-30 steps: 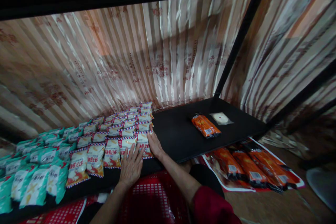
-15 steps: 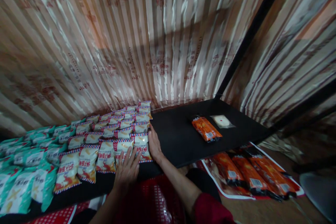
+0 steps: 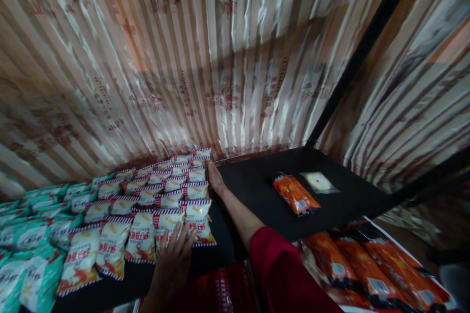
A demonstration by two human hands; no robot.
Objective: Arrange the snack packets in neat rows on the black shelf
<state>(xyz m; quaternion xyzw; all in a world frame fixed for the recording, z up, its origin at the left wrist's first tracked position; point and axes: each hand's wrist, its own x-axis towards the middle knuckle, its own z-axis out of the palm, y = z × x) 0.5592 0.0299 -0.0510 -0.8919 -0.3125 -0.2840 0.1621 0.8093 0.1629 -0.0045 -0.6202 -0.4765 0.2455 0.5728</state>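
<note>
Rows of small white snack bags (image 3: 141,234) with red and blue striped edges stand on a black shelf (image 3: 249,178). My left hand (image 3: 172,259) lies with spread fingers against the front bags near the row's right end. Flat along the right side of the rows, toward the back, rests my right hand (image 3: 215,176), its fingers stretched out. Neither hand holds anything. Teal snack bags (image 3: 40,274) stand in rows to the left of the white ones.
On the shelf's right part lie an orange packet (image 3: 295,193) and a clear packet with a white round item (image 3: 319,182). Several orange packets (image 3: 367,264) lie lower right. A striped curtain (image 3: 235,68) hangs behind, and a black post (image 3: 352,63) rises at the right.
My right hand has slid back along the side of the bag rows, toward the rear. My left hand stays at the front bags. The view has shifted slightly.
</note>
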